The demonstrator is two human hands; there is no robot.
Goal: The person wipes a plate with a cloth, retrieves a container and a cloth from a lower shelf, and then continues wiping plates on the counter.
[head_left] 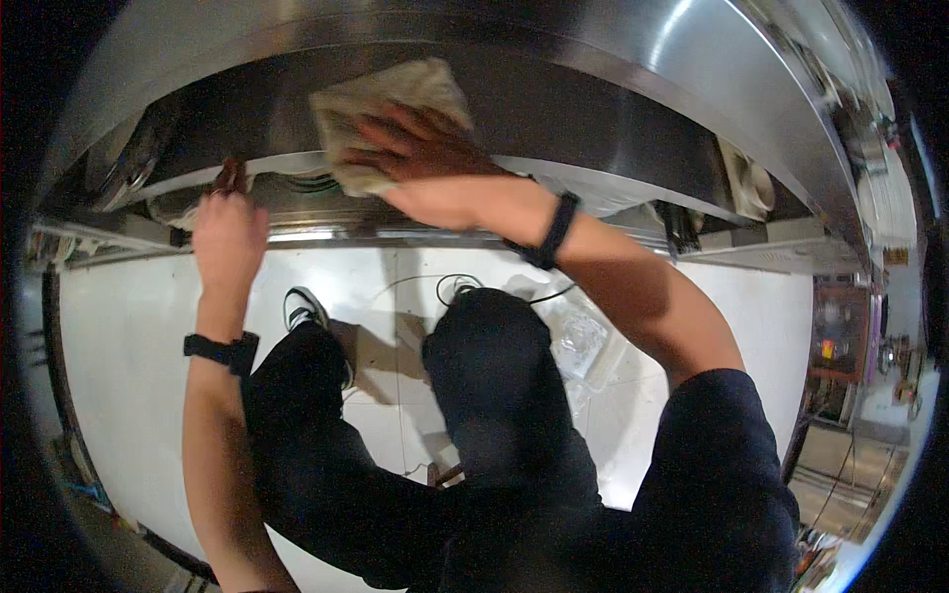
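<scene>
My right hand [420, 153] lies flat with its fingers spread, pressing a pale yellowish cloth [395, 87] onto the dark metal shelf [583, 124]. Motion slightly blurs this hand. To the left, my left hand [232, 222] is closed at the front edge of the same shelf, its fingers bent over the edge. Part of those fingers lies in shadow. Both wrists wear black bands.
Under the shelf edge is a recess holding several dishes and pale items. A white bowl-like item [753, 188] sits at the right end. On the white tiled floor lie a clear plastic container [581, 341] and a black cable [445, 282], near my legs.
</scene>
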